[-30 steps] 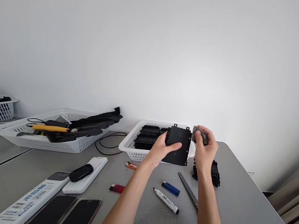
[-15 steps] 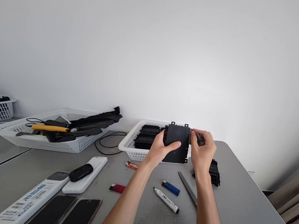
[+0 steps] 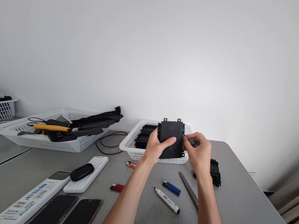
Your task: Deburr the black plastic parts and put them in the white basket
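Observation:
My left hand (image 3: 157, 146) grips a flat black plastic part (image 3: 173, 131) by its left side, thumb across its face. Small tabs with holes stick out from the part's top edge, and two screw-like dots mark its face. At its right edge my right hand (image 3: 198, 151) pinches a crumpled grey-brown cloth (image 3: 193, 143) against the side; the fingers partly cover it. Both hands are raised in front of a white basket (image 3: 131, 149) with stacked black ridged parts (image 3: 143, 136). Another stack of black parts (image 3: 215, 172) lies by my right forearm, partly hidden.
On the table are a blue lighter (image 3: 171, 187), red lighter (image 3: 117, 187), orange lighter (image 3: 131, 164), white marker (image 3: 166, 200) and grey blade-like strip (image 3: 187, 187). Leftward lie phones (image 3: 81, 214), a power bank (image 3: 95, 171), a black mouse-shaped object (image 3: 82, 172) and a filled white basket (image 3: 60, 146).
Both hands and the black part have shifted slightly left. The right hand with the cloth has slid lower along the part's right edge.

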`<state>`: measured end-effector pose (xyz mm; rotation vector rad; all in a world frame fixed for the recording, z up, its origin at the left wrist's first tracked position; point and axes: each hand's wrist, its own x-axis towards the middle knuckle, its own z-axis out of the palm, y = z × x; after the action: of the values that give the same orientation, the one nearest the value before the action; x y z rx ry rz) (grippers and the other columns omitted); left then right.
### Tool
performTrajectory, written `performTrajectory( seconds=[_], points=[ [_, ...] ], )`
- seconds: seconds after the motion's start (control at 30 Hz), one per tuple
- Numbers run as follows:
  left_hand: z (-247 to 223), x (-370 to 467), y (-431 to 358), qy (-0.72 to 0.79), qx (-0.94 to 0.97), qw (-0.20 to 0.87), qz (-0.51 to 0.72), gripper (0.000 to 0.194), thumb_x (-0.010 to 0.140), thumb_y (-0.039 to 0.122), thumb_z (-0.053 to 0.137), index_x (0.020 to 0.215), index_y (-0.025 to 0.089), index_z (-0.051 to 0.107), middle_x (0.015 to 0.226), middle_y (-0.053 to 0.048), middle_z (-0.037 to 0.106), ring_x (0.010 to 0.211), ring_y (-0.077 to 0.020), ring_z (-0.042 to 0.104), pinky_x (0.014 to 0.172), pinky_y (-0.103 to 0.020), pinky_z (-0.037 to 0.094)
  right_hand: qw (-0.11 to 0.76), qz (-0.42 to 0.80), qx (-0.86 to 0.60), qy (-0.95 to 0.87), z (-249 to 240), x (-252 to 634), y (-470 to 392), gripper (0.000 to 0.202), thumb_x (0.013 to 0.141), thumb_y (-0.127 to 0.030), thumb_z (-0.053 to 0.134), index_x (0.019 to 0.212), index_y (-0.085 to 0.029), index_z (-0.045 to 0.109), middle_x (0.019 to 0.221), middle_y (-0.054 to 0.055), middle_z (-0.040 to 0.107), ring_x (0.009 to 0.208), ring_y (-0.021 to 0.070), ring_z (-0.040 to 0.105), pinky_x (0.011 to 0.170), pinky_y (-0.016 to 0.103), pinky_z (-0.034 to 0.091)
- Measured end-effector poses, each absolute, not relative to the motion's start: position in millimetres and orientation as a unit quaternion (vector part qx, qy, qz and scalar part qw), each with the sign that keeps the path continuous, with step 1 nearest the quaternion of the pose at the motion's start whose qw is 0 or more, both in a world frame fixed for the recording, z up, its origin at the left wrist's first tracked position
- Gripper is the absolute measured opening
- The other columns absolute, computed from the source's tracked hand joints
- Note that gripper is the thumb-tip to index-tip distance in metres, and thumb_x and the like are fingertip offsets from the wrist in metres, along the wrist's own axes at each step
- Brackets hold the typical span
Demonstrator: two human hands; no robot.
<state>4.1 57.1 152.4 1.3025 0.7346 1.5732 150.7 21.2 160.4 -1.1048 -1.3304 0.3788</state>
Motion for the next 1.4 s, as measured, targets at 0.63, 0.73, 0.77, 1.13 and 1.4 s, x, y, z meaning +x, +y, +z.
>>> performTrajectory(
  seconds=[0.63, 0.73, 0.77, 1.13, 1.4],
  points=[
    [156.4, -2.8, 53.0, 0.343, 0.683, 0.248, 0.595, 0.025, 0.072, 0.036, 0.076, 0.072, 0.02, 0.057, 0.066, 0.002, 0.061, 0.064, -0.0152, 0.056, 0.06, -0.026, 0.044, 0.493, 0.216, -0.629, -0.561, 153.7, 174.9, 30.7, 0.005, 0.068, -0.02, 0.056, 0.072, -0.019, 0.059, 0.058, -0.001, 0.059, 0.048, 0.0121, 0.047, 0.047, 0.023, 0.032],
    [156.5, -7.2, 56.0, 0.32, 0.693, 0.209, 0.611, 0.022, 0.075, 0.029, 0.071, 0.065, 0.021, 0.053, 0.071, -0.001, 0.064, 0.074, -0.019, 0.058, 0.071, -0.031, 0.045, 0.557, 0.249, -0.581, -0.539, 152.6, 183.5, 33.2, 0.014, 0.075, -0.031, 0.059, 0.081, -0.019, 0.062, 0.063, -0.002, 0.056, 0.048, 0.0111, 0.045, 0.047, 0.023, 0.034],
    [156.8, -8.5, 56.4, 0.31, 0.702, 0.19, 0.613, 0.022, 0.075, 0.024, 0.068, 0.062, 0.022, 0.051, 0.075, -0.003, 0.067, 0.08, -0.0216, 0.06, 0.078, -0.034, 0.045, 0.568, 0.262, -0.562, -0.541, 152.7, 183.9, 32.9, 0.018, 0.077, -0.035, 0.059, 0.084, -0.019, 0.062, 0.064, -0.002, 0.055, 0.048, 0.0109, 0.045, 0.047, 0.023, 0.035],
    [136.0, -26.0, 41.3, 0.375, 0.717, -0.101, 0.58, 0.026, 0.072, 0.005, 0.054, 0.052, 0.02, 0.047, 0.113, -0.006, 0.065, 0.115, -0.0304, 0.044, 0.099, -0.046, 0.028, 0.471, 0.515, -0.38, -0.608, 166.7, 160.9, 18.0, 0.049, 0.078, -0.065, 0.063, 0.075, -0.017, 0.063, 0.063, -0.002, 0.045, 0.054, 0.0098, 0.038, 0.045, 0.021, 0.032],
    [135.1, -32.2, 6.9, 0.322, 0.575, 0.33, 0.676, 0.076, 0.072, 0.018, 0.073, 0.14, 0.033, 0.043, 0.142, -0.007, 0.05, 0.132, -0.0281, 0.045, 0.106, -0.039, 0.04, 0.475, 0.486, -0.36, -0.639, 162.3, 148.8, 17.4, 0.043, 0.079, -0.06, 0.063, 0.07, -0.018, 0.054, 0.059, -0.005, 0.036, 0.051, 0.0086, 0.029, 0.046, 0.021, 0.028]
  ],
)
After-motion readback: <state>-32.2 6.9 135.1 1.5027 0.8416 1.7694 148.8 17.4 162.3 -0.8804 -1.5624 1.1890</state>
